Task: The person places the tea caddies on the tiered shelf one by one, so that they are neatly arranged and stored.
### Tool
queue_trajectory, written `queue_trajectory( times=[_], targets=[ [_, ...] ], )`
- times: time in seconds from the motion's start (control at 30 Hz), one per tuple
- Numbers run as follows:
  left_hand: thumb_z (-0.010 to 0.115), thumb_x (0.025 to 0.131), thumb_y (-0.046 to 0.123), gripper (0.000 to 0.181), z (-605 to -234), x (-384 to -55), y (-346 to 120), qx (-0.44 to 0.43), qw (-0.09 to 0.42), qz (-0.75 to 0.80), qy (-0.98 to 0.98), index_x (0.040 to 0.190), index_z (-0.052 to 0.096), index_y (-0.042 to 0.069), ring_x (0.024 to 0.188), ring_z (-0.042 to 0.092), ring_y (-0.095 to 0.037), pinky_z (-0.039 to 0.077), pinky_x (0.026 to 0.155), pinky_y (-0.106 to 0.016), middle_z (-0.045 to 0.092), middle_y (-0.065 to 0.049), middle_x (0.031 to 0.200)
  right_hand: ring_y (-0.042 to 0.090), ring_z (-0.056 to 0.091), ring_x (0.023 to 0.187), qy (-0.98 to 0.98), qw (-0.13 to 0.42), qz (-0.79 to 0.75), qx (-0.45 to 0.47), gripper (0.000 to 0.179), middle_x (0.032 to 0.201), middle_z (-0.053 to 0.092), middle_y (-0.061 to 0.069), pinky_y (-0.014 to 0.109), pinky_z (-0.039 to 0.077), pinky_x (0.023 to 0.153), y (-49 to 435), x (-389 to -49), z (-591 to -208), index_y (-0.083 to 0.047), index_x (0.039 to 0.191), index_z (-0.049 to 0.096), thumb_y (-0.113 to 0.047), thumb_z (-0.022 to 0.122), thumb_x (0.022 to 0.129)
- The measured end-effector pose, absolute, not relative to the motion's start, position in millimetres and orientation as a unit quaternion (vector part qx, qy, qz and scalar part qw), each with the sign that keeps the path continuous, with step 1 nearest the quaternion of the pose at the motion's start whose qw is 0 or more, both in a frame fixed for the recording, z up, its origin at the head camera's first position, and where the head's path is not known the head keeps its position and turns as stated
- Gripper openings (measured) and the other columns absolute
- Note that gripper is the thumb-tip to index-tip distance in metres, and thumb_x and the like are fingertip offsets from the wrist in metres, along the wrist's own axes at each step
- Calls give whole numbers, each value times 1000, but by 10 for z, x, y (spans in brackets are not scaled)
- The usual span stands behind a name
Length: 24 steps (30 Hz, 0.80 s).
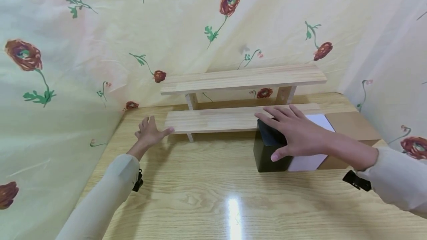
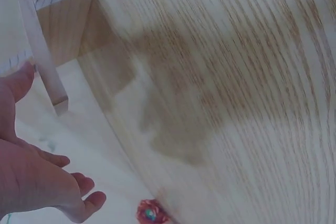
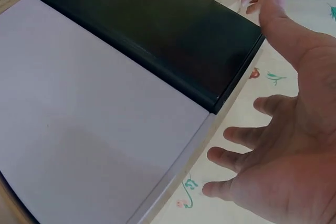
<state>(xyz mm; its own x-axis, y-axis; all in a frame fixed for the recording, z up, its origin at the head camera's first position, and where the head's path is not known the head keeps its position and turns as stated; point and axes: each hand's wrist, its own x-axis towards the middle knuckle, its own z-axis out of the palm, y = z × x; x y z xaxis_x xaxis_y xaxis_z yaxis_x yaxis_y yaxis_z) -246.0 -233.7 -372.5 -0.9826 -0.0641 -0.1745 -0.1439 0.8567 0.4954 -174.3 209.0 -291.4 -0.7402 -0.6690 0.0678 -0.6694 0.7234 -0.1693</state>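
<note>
My left hand is beside the left end of the wooden shelf's lower board, fingers spread and nothing in its grasp. In the left wrist view, the thumb of that hand overlaps the edge of the wood. Over on the right, my right hand hovers with spread fingers above a black box, covering part of its top. Against that box stands a white box, then a brown cardboard box. The right wrist view has the right hand's palm alongside the black box, gripping nothing.
The shelf's upper board stands on short wooden supports behind the lower one. Wood-grain tabletop extends in front. Flower-printed cloth hangs behind and at both sides. Dark devices are strapped at both wrists.
</note>
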Motion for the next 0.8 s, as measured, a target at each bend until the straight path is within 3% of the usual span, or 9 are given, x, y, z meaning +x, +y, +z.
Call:
queue_trajectory(
  times=[0.23,0.4,0.57,0.8],
  targets=[
    [57,91,55,98,-3806,-2498,-2340,-40,105,273,955,153,6,-2,140,-3,-51,6,100,-72,-6,-28,156,38,30,137,-927,-9,75,367,109,151,35,19,65,10,107,2072,-1727,-2965,-14,152,28,-41,87,65],
    [56,92,54,89,-3830,-2505,-2315,-36,100,275,955,152,20,0,139,1,-50,12,99,-68,-2,-27,156,38,36,133,-927,3,64,370,103,145,43,19,62,15,107,2062,-1727,-2997,-9,150,34,-35,88,66],
    [59,92,51,80,-3849,-2514,-2285,-29,75,276,958,149,31,2,139,4,-49,13,98,-67,2,-26,157,40,39,129,-929,3,78,362,97,143,43,19,58,31,102,2038,-1724,-3001,-7,147,40,-29,89,66],
    [59,92,50,78,-3862,-2516,-2279,-29,69,276,958,148,33,3,139,5,-48,13,99,-68,5,-26,156,40,40,128,-932,-4,91,351,95,141,44,18,57,37,98,2012,-1712,-2993,-7,145,42,-26,89,66]
  ],
)
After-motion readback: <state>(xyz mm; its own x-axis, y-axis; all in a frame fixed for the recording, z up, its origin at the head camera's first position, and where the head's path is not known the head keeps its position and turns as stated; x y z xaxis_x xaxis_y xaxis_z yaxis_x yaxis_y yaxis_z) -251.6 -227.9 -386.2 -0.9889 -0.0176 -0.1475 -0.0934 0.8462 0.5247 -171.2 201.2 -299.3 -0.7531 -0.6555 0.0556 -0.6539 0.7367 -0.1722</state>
